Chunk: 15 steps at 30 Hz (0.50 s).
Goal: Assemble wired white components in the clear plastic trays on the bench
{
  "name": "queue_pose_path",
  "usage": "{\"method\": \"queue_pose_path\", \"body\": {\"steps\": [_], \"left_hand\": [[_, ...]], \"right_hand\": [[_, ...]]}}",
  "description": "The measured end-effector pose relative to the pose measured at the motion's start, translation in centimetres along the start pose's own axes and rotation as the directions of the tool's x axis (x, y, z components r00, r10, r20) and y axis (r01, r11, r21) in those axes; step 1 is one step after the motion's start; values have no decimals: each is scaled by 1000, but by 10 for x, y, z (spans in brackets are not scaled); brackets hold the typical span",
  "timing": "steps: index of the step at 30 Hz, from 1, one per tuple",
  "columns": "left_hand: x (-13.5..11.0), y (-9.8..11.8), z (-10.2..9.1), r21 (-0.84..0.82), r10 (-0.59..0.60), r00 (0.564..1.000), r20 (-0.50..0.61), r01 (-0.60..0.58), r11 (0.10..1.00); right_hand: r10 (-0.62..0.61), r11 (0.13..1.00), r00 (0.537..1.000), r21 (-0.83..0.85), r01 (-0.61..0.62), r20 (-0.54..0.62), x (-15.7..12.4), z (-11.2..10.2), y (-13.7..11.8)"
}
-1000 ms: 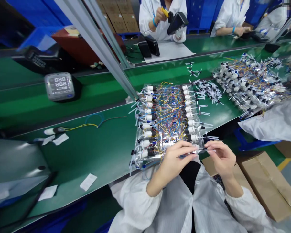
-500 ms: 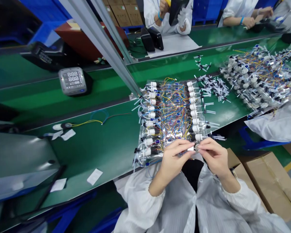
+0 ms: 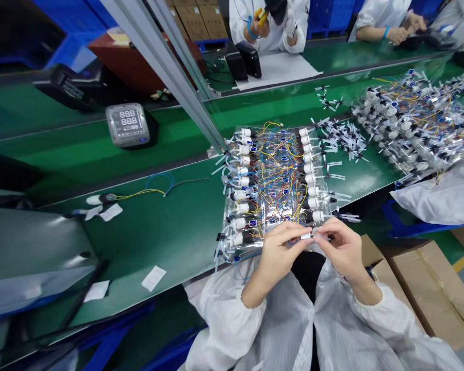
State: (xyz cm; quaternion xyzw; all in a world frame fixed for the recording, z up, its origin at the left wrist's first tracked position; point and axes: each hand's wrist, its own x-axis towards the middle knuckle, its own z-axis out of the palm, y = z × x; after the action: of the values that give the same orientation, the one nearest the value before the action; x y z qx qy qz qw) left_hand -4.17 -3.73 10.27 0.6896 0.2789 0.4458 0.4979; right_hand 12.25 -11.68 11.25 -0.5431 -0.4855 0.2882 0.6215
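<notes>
My left hand (image 3: 284,252) and my right hand (image 3: 342,246) meet at the near edge of a clear plastic sheet of wired parts (image 3: 272,180). Between their fingertips they pinch a small white-and-silver piece (image 3: 305,236), partly hidden by my fingers. The sheet carries two rows of white-capped components with tangled yellow, blue and red wires. Loose black-and-white tube fittings (image 3: 344,138) lie beyond it. Further right sits a larger heap of similar wired parts (image 3: 410,123).
A green bench (image 3: 170,232) runs under everything, with a metal rail (image 3: 178,67) rising across the far side. A digital display unit (image 3: 127,125), white slips, cut wires, a white bag (image 3: 441,193) and cardboard boxes (image 3: 429,288) surround it. Co-workers sit beyond.
My hands have drawn closer together, and their fingertips now meet on the small piece. The whole scene has shifted slightly up and to the right in the view.
</notes>
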Motion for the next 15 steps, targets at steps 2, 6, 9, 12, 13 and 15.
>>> {"method": "queue_pose_path", "body": {"steps": [2, 6, 9, 12, 13, 15], "left_hand": [[0, -1, 0, -2, 36, 999, 4, -36, 999], [3, -2, -3, 10, 126, 991, 39, -127, 992], [4, -2, -8, 38, 185, 978, 98, -190, 981], [3, -2, -10, 43, 226, 962, 154, -235, 971], [2, -3, -10, 37, 233, 960, 157, -242, 970], [0, -4, -10, 24, 244, 960, 135, -249, 968]], "right_hand": [[3, 1000, 1000, -24, -3, 20, -1, -1, 2], [44, 999, 999, -15, -44, 32, -4, -2, 7], [72, 997, 997, -10, -72, 22, -6, -3, 9], [73, 997, 996, -32, -72, 50, -5, -5, 9], [69, 997, 995, -35, -67, 69, -5, -6, 10], [63, 997, 992, -39, -59, 109, -4, -8, 10]]}}
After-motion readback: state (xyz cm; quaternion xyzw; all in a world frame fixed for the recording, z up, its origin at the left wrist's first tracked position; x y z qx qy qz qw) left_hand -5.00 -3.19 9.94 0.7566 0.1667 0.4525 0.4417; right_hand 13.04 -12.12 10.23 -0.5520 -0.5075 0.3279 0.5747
